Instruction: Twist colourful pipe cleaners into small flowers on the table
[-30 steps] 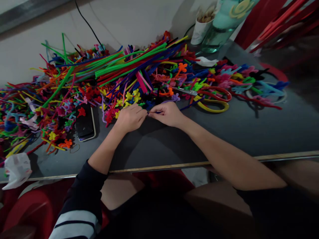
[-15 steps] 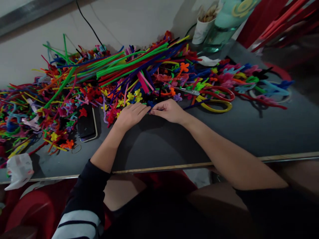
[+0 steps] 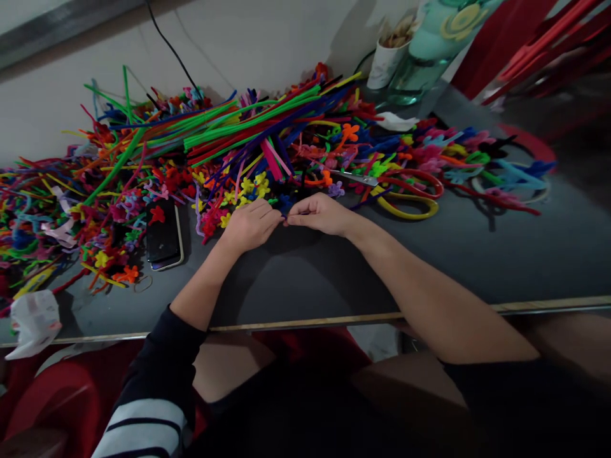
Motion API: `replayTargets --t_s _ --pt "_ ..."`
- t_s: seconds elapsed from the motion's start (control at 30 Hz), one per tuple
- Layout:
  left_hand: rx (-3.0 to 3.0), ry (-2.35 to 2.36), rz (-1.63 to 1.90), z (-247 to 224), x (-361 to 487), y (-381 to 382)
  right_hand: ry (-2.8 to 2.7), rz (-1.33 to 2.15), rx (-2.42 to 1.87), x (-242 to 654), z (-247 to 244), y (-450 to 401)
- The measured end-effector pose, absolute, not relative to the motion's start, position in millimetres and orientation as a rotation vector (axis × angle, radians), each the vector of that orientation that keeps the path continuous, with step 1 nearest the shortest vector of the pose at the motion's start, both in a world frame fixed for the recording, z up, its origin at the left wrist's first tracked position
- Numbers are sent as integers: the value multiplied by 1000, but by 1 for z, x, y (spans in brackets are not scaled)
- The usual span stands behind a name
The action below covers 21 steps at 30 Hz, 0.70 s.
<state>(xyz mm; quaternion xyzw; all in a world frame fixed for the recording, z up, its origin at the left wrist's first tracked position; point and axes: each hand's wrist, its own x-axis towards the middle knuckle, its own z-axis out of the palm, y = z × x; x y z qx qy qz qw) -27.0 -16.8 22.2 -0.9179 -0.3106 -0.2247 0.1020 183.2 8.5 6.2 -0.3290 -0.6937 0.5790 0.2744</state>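
Grey tabletop (image 3: 310, 280) spans the frame; at mid-frame, left hand (image 3: 255, 224) and right hand (image 3: 321, 214) nearly meet, fingertips pinched on a small bluish piece (image 3: 285, 217) between them, equally near both, its long axis too hidden to tell

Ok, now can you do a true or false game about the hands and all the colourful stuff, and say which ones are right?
1. The scissors have one red loop and one yellow loop. True.
2. The right hand is holding the scissors. False: they lie beyond that hand, at the edge of the colourful pile.
3. A red fuzzy shape lies on the black phone. True.
4. The left hand is far away from the right hand. False: their fingertips are close together.
5. The white cup is standing upright. True.
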Motion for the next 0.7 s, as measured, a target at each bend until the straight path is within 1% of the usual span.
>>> replayTargets --t_s 0.13,0.3,0.37,0.4,0.47,0.57,0.63,0.7 --pt "-2738 -1310 -910 16 -15 -22 -1897 1254 -939 177 2 -1" --pt "-2728 -2293 -1447 8 1 -21 -2109 504 -993 170 2 -13" --pt "-2711 -2469 -1502 7 3 -20 -2144 326 -1009 171 0 -14" --pt "-2732 -2401 -1464 8 2 -20 -2140 307 -1016 172 0 -13" --pt "-2782 -2011 -1296 10 -5 -20 -2090 403 -1018 175 -1 -10" --pt "-2765 -1334 -971 15 -19 -19 -1974 705 -994 180 0 -6" --pt "-2697 -1065 -801 18 -28 -17 -1944 921 -954 181 1 -3" --pt "-2612 -891 -699 20 -34 -15 -1956 1122 -903 180 1 -2"
